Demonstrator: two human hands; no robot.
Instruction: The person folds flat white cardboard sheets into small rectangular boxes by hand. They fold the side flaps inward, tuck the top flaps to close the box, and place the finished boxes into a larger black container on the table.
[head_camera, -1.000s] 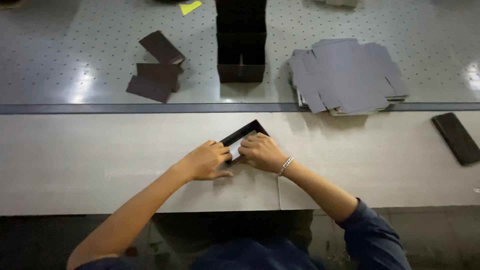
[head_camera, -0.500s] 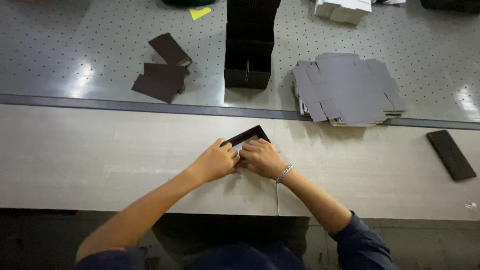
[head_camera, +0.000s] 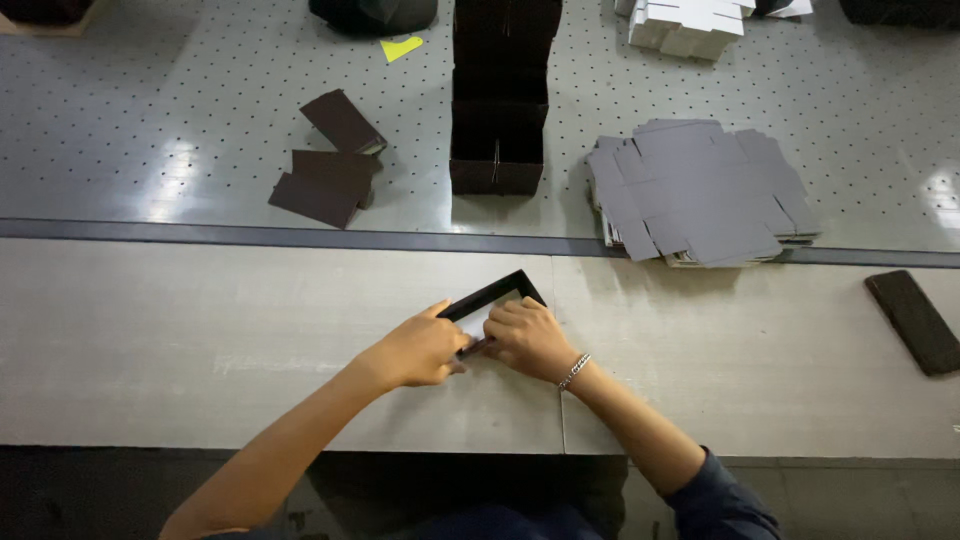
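Both hands are working a dark tray (head_camera: 497, 291) lying near centre on the table (head_camera: 150, 340). The left hand (head_camera: 418, 350) and right hand (head_camera: 530, 338) are pinching its near walls with curled fingers. It is looking light, thin and crushable; gripping by the walls seems best.

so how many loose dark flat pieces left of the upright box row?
3, maybe more hidden beneath: tilted piece at the back, middle piece under it, front piece nearest the table edge. They overlap on the perforated surface, beyond both hands.
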